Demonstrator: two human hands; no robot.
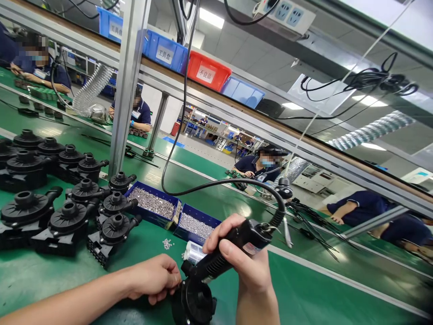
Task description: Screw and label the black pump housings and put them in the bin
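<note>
My right hand is wrapped round a black corded electric screwdriver. The tool slants down to the left, its lower end at a black pump housing on the bench in front of me; the tip is hidden. At the left side of that housing is my left hand, fingers curled in a pinch. Whatever the pinch holds is too small or covered. Behind the screwdriver lies a shiny silvery cylinder, partly hidden. A few small metal pieces, perhaps nuts, are loose beside it.
Several black pump housings stand at the left. Two blue bins, one of screws and one of small metal parts, sit ahead. The tool's cable arcs overhead. A metal post rises behind. Co-workers sit across the bench.
</note>
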